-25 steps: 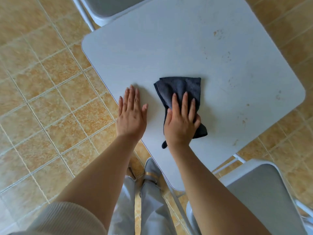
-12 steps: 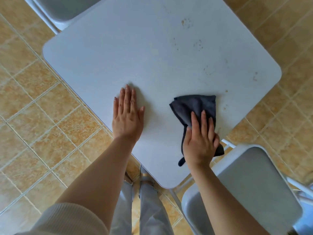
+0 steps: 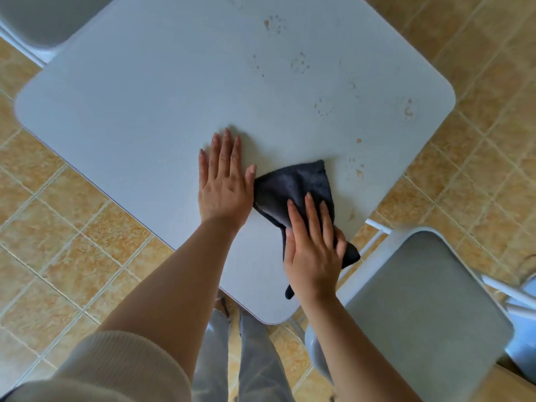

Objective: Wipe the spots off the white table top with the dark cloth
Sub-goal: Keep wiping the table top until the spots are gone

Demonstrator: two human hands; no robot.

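Cloth (image 3: 295,190) is lying bunched on the white bench (image 3: 145,111), near the edge closest to the person and toward the right side. The right hand (image 3: 311,248) is pressing down on its near half with fingers spread flat, pinning the fabric against the surface rather than clenching it; a dark tail is hanging out below the palm. The left hand (image 3: 223,184) is resting flat and released on the bare bench, holding nothing, its thumb tip just touching the cloth's left edge.

Brownish spots (image 3: 355,169) are showing just beside the cloth's right corner, and further clusters (image 3: 322,107) are sitting farther out toward the far and right edges. Judging by these, the wiping is only partly done.

The cloth is appearing soft, light and limp, folding on itself in loose creases. It is likely offering no stiffness of its own, so pressure has to come from the palm and fingers laid over it. The best hold is looking to be a flat hand over the bulk of the fabric, with loose ends gathered under the palm so that they are not trailing off the edge. The bench surface is looking smooth, so the cloth should be sliding easily.

Two grey chairs (image 3: 420,300) are standing close against the bench.
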